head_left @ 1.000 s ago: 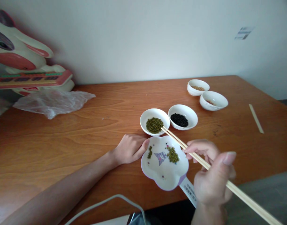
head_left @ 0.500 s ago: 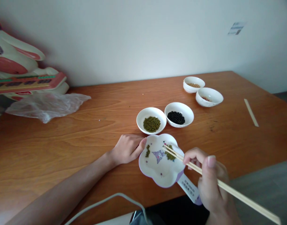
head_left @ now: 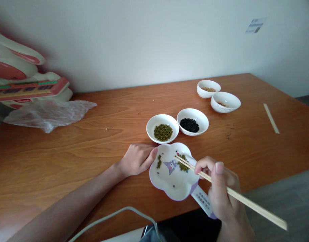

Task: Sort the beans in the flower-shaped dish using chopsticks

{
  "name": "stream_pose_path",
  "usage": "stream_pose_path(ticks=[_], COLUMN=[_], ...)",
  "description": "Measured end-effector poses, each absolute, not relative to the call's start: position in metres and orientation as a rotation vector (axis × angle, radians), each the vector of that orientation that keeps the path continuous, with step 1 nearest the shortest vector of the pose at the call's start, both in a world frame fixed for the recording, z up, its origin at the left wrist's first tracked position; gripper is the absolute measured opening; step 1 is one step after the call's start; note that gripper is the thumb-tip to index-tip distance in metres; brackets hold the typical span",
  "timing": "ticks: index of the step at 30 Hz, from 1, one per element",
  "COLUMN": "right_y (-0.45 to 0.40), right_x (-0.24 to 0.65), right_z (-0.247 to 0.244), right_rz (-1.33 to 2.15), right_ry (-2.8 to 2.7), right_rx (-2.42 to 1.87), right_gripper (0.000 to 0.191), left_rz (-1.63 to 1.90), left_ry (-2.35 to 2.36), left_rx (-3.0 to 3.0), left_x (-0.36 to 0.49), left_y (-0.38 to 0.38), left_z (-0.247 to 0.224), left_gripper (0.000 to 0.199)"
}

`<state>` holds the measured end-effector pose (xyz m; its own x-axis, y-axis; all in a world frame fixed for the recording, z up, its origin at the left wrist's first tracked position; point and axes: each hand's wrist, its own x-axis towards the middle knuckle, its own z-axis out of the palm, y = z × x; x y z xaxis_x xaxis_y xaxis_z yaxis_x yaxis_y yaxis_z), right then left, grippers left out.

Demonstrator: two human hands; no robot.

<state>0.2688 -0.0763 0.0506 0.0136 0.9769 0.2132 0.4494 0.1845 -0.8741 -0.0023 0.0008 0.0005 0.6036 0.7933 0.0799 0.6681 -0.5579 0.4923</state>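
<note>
Gripping pale wooden chopsticks [head_left: 255, 206], the right hand [head_left: 221, 200] slants them ahead and leftward, tips above a loose pile of small green beans [head_left: 182, 167] in the purple-rimmed white flower-shaped dish [head_left: 167, 185]. That pile lies ahead-left of this hand, nearer it than the left hand [head_left: 138, 159], whose thumb touches the dish's rim; its curled fingers hide any grip. Tip contact is unclear. Beyond both hands, a round white bowl's [head_left: 231, 99] reddish contents are hard to make out.

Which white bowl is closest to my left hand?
The leftmost bowl, holding green beans; the black-bean bowl and two back bowls sit farther right.
</note>
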Motion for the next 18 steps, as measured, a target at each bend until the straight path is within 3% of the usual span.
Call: stream_pose_path(ticks=[12,18], right_y=[-0.074,-0.075], right_x=[0.271,0.277], right_z=[0.041,0.049], right_rz=[0.659,0.402], right_ry=[-1.477,-1.325], right_rx=[-1.300,-1.160], right_gripper=[0.062,0.076], left_rz=[0.419,0.413], left_ry=[1.170,1.165], left_rx=[2.443,2.440], left_x=[-0.003,-0.002], left_y=[0.001,0.001], left_z=[-0.001,0.001], left_gripper=[0.046,0.046])
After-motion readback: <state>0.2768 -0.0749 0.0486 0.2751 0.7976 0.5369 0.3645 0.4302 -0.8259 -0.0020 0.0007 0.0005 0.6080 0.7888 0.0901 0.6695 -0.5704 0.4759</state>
